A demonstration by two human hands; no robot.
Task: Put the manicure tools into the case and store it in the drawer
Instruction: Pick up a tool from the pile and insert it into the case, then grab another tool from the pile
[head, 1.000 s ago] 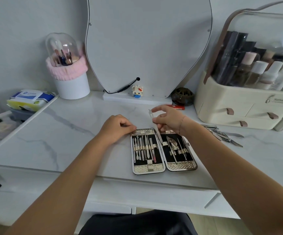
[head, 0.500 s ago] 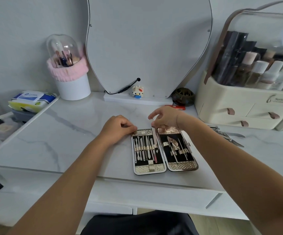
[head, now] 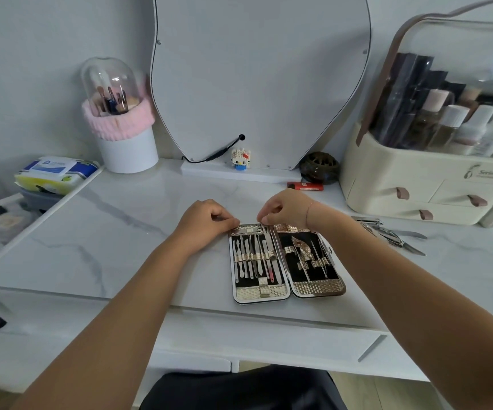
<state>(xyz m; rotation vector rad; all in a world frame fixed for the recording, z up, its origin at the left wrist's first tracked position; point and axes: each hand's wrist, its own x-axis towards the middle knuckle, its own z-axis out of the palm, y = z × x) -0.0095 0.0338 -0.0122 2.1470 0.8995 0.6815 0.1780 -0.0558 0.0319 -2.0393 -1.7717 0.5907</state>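
The manicure case (head: 261,292) lies open on the marble tabletop, gold-edged with black lining. Several metal tools sit under the strap in its left half, and a few in its right half. My left hand (head: 207,220) is curled, with thumb and finger pressed on the case's top-left corner. My right hand (head: 286,210) pinches the upper end of a thin metal tool (head: 266,235), which lies in the left half beside the hinge. Loose clippers and nippers (head: 387,233) lie on the table to the right of the case.
A cream cosmetics organizer (head: 416,184) with small drawers stands at the back right, and a mirror (head: 257,78) at the back centre. A brush holder (head: 124,137) stands back left, and a red lighter (head: 304,186) behind my right hand. The desk drawer front (head: 269,335) runs below the table edge.
My right hand has come down from above the case with the thin tool and now rests at the case's top edge. The left hand has stayed at the corner.
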